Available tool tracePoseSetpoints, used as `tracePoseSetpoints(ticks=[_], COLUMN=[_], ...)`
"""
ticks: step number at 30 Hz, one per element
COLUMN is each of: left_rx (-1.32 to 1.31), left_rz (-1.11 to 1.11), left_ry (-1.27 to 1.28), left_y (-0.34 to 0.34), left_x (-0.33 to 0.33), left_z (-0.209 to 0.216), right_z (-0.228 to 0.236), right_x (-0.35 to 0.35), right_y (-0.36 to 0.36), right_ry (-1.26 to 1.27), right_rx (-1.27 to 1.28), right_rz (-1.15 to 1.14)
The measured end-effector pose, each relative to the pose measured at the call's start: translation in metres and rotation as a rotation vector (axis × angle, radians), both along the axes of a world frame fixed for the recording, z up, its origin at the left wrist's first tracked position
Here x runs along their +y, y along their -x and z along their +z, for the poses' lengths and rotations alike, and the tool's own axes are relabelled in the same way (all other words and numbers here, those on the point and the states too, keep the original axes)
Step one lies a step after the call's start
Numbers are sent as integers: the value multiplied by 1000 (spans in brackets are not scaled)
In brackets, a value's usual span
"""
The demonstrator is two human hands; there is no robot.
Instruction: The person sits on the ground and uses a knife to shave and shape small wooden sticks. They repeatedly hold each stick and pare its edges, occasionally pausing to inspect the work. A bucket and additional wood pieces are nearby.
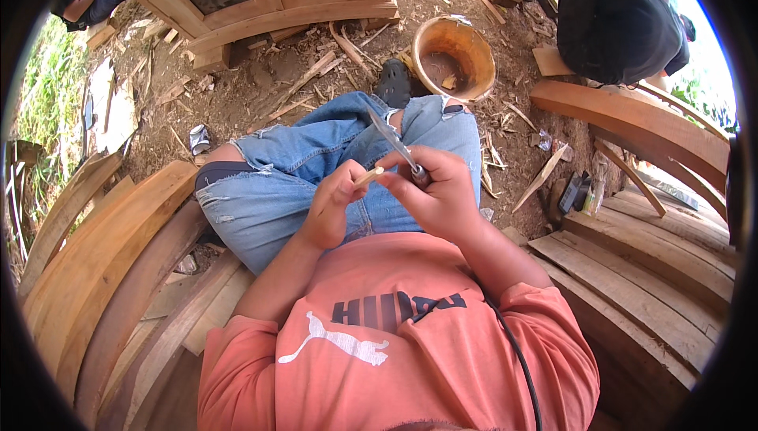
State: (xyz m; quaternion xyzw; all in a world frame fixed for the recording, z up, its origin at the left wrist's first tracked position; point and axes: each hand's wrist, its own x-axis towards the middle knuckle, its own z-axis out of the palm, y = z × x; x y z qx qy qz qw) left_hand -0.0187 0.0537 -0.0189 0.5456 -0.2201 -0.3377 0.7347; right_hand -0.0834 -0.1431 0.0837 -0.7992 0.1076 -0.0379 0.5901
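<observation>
Over my lap, my left hand (332, 202) is closed around a short pale wooden stick (369, 176), its tip poking out toward the right. Just beside it, my right hand (436, 194) grips a knife by its dark handle (421, 176). The knife's grey blade (388, 131) points up and away to the left, apart from the stick. Fingers of my right hand are close to the stick's end; whether they touch it I cannot tell.
An orange-yellow bucket (454, 60) stands beyond my dark shoe (393, 83). A wooden panelled frame (292, 16) is at the far side. Curved boards (118, 265) flank my left; stacked planks (632, 273) lie right. Another person (616, 28) sits far right. Wood scraps litter the ground.
</observation>
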Motion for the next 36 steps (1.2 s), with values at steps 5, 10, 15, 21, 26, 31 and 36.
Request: tracePoseSetpoints(ticks=[5, 10, 15, 21, 26, 31, 36], left_rx=[121, 245, 271, 538, 641, 701, 742], left_rz=[-37, -96, -117, -22, 6, -115, -43], left_ry=[-14, -12, -26, -96, 7, -29, -77], left_y=[4, 2, 1, 2, 7, 6, 8], left_x=[-2, 1, 4, 0, -1, -1, -8], left_z=[10, 20, 21, 41, 24, 25, 33], right_z=[-5, -14, -22, -25, -41, -47, -51], right_x=[-8, -13, -21, -24, -8, -3, 3], right_y=[-3, -6, -11, -8, -1, 3, 11], right_ry=[-141, -291, -490, 226, 641, 699, 697], right_rx=[98, 115, 184, 159, -106, -136, -95], right_rz=[-44, -64, -113, -26, 176, 190, 217])
